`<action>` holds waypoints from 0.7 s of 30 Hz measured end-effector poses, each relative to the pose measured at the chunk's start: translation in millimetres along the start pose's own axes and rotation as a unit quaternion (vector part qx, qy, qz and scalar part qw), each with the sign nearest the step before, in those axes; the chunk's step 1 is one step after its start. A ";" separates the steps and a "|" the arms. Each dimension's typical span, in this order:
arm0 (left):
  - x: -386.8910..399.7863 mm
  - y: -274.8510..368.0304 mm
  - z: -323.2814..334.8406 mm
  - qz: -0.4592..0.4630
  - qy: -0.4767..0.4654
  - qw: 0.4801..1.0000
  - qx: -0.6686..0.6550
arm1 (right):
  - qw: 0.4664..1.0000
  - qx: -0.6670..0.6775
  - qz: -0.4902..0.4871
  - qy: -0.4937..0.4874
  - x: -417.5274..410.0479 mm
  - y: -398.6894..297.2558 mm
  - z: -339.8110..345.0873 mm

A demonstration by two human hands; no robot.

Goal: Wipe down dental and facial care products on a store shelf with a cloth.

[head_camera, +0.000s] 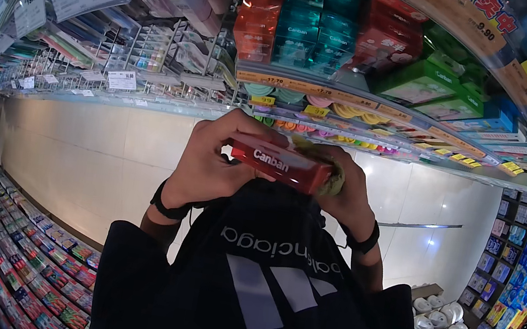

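Between my hands, in front of my chest, is a red Canban carton, its long printed side facing up and slightly tilted. My left hand grips the carton's left end, fingers along the far edge and thumb underneath. A crumpled yellow-green cloth lies against the right end of the carton. My right hand holds this cloth, pressing it to that end; its fingertips are partly hidden. Dark bands circle both wrists.
Ahead, a shelf carries red, teal and green Canban boxes, with smaller colourful goods below. Toothbrush packs hang on wire racks at the left. Pale floor tiles lie beneath. Packed shelves stand behind left; white round items sit behind right.
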State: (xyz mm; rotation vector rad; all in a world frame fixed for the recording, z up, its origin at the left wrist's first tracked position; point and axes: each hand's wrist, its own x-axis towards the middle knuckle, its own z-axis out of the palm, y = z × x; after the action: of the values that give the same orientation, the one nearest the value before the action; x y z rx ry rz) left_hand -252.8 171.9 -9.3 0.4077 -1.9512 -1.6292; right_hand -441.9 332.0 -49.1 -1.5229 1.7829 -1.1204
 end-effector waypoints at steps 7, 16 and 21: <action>2.0 -6.1 13.4 0.031 0.006 0.999 0.012 | 0.970 0.214 0.059 0.095 2.8 9.9 3.3; 22.4 -2.2 36.1 0.021 0.017 0.999 0.026 | 0.980 0.084 0.156 0.094 -10.1 17.4 -23.0; 32.6 -1.2 65.3 -0.019 0.002 0.999 0.044 | 0.980 0.100 0.164 0.050 -15.0 31.6 -49.7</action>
State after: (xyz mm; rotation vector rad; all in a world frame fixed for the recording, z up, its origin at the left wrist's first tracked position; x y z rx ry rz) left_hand -317.6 205.5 -10.1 0.4857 -2.0298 -1.5686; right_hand -496.1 359.4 -52.4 -1.0277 1.8419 -1.1833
